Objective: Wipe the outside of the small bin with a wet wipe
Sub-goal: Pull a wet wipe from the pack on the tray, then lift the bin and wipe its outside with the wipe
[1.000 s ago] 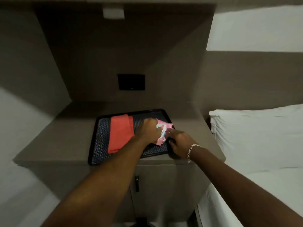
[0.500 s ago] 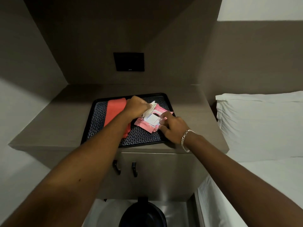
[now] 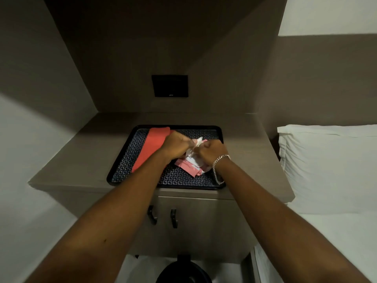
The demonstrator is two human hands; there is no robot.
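Note:
A pink pack of wet wipes point(image 3: 190, 167) lies on a black patterned tray point(image 3: 173, 179) on the bedside cabinet. A white wet wipe point(image 3: 194, 149) sticks up out of the pack between my hands. My left hand point(image 3: 177, 144) pinches the wipe from the left. My right hand point(image 3: 212, 153), with a silver bracelet on the wrist, is closed over the pack's top and the wipe's right side. The small black bin point(image 3: 183, 271) stands on the floor below the cabinet, only its top showing at the bottom edge.
A folded red cloth point(image 3: 152, 147) lies on the tray's left half. The cabinet point(image 3: 204, 221) has two dark door handles point(image 3: 163, 217). A bed with a white pillow point(image 3: 330, 160) is close on the right. A dark wall plate point(image 3: 169, 85) sits in the alcove.
The view has tilted down, bringing the bin into sight. The pack was set flat on the tray and both hands have closed together on a wipe pulled up from it.

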